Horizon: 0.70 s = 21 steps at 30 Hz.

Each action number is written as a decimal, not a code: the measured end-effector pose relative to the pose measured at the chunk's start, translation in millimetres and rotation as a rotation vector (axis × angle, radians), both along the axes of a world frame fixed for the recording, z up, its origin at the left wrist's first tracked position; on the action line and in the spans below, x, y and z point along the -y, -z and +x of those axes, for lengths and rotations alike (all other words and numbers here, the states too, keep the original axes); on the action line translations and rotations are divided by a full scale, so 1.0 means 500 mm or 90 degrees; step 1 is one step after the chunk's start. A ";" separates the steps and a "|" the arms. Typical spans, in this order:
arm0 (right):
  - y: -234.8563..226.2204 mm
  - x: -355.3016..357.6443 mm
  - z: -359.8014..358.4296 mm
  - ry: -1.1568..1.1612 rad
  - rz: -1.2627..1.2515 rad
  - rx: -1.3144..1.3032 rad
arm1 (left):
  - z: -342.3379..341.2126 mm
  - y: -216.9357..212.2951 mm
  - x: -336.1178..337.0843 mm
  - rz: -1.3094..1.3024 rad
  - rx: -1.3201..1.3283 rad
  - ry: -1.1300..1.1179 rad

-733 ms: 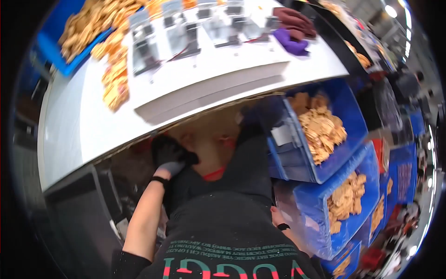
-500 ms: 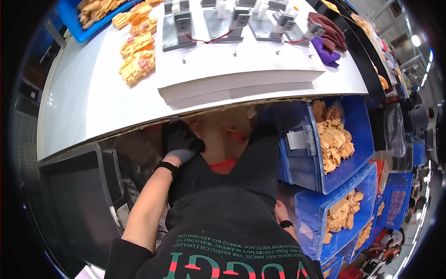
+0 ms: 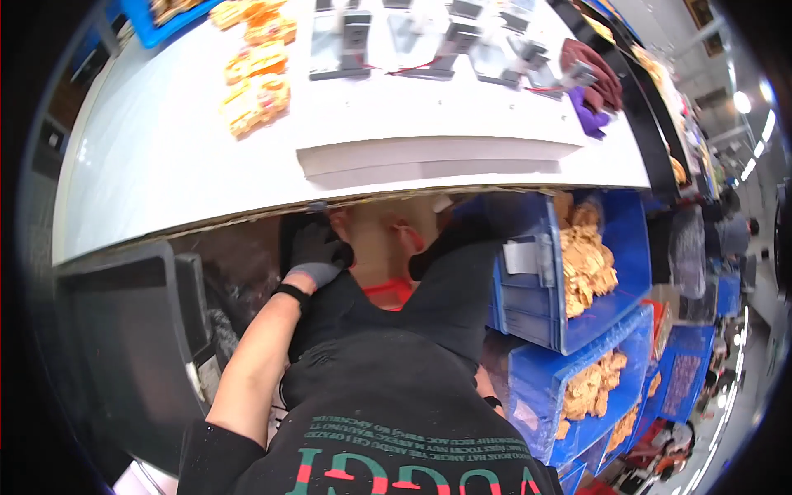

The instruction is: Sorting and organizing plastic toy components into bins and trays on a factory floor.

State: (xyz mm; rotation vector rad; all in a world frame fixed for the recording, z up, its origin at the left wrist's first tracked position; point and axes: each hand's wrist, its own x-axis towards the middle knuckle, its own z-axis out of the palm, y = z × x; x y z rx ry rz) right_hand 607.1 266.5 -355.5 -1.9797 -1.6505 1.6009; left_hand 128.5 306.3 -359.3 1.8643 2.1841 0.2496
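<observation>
My left hand, in a dark grey glove with a black band at the wrist, rests on my left knee just below the table's front edge. Its fingers lie over the dark trouser cloth, with nothing seen in them. Only a sliver of my right hand shows beside my right hip, near the blue bins; my body hides its fingers. On the white table, several yellow-orange moulded plastic parts lie in a row at the left. Grey metal fixtures joined by red wires stand behind a white raised board.
Blue bins with tan moulded parts are stacked at my right. A black tray stands at my left. Purple cloth and brown cloth lie at the table's right. A blue tray sits far left.
The whole view has shifted slightly, with the table's fixtures now further right. My left hand stays on the knee. Less of my right hand shows beside the hip.
</observation>
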 end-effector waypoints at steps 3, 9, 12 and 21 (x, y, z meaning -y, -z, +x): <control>0.275 0.048 0.151 0.068 -0.039 -0.065 | -0.016 0.001 0.017 0.014 0.004 0.017; 0.082 -0.037 0.019 0.134 -0.091 0.023 | 0.012 -0.090 -0.053 -0.185 0.233 0.144; 0.057 -0.064 0.021 0.093 -0.024 0.016 | 0.134 -0.363 -0.128 -0.335 0.640 0.195; -0.283 -0.198 -0.090 -0.179 0.094 -0.155 | 0.231 -0.777 -0.209 -0.298 0.675 0.912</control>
